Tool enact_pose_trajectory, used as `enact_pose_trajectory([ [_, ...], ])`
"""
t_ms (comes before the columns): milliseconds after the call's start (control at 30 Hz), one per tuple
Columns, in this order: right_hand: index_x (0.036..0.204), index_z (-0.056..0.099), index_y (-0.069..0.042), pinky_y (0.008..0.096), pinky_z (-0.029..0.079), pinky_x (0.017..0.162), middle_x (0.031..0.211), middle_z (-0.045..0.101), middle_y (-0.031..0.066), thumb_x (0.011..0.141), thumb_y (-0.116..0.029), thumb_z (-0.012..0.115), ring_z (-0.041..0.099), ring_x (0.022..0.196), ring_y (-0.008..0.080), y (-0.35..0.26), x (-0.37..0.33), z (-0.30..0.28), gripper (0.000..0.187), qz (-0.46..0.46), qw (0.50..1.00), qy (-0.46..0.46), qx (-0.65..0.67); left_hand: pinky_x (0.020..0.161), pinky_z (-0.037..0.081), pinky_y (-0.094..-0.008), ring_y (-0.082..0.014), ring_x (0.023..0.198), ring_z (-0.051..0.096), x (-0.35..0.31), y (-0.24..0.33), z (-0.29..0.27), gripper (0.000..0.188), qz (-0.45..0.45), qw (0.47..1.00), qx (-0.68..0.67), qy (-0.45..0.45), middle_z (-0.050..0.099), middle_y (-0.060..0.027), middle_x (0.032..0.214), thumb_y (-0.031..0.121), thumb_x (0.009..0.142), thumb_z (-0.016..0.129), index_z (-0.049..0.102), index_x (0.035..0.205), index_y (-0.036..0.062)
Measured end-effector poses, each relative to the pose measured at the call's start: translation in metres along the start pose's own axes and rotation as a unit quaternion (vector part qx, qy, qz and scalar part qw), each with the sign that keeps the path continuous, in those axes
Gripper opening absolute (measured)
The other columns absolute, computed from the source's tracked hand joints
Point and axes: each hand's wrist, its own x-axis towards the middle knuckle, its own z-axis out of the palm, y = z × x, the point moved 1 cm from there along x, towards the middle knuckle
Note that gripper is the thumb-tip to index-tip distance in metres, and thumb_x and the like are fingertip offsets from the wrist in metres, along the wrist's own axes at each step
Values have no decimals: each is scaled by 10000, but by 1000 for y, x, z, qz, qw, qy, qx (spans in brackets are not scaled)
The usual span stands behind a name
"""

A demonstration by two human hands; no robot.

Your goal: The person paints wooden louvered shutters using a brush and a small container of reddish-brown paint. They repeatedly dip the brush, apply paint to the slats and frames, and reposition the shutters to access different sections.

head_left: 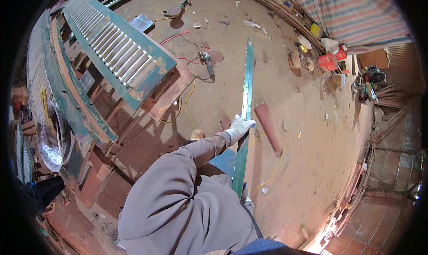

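A long, narrow green metal bar [248,83], notched along its left edge, runs from the far middle of the floor back toward my body. My left hand [239,128], in a white work glove, is closed around it about midway along. Lower down, my right hand [246,194] is at the bar's right edge, also gloved and gripping it. The bar and my body partly hide that hand's fingers. Just right of the bar, a reddish-brown block [269,129] lies on the floor.
On the left, a green slatted panel [113,45] rests on wooden supports. An angle grinder [208,65] with a cord lies left of the bar, and another power tool [178,7] lies farther back. A yellow cord [269,177] crosses the floor. A red box [330,61] stands far right.
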Motion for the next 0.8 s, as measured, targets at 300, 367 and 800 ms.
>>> enact_pose_trajectory([
  [300,1025,586,-90,366,437,759,964,584,60,936,-687,462,547,859,237,-244,94,-25,616,-64,992,-19,-107,663,499,-349,-182,762,561,120,107,63,772,60,993,-73,74,577,-101,893,361,725,780,416,1241,-83],
  [367,1082,584,-69,370,441,801,1016,594,77,938,-679,465,556,911,247,-295,128,-29,638,-71,990,-27,-122,764,489,-364,-236,906,564,148,141,81,864,33,997,-61,44,563,-161,1030,384,694,784,384,1279,-110],
  [800,1280,591,80,411,447,983,1219,654,202,945,-665,441,597,1161,317,-662,285,-3,830,-157,920,-28,-358,953,482,-374,-299,1100,594,341,276,107,898,88,961,-182,187,593,-225,1177,415,731,787,353,1325,-100],
])
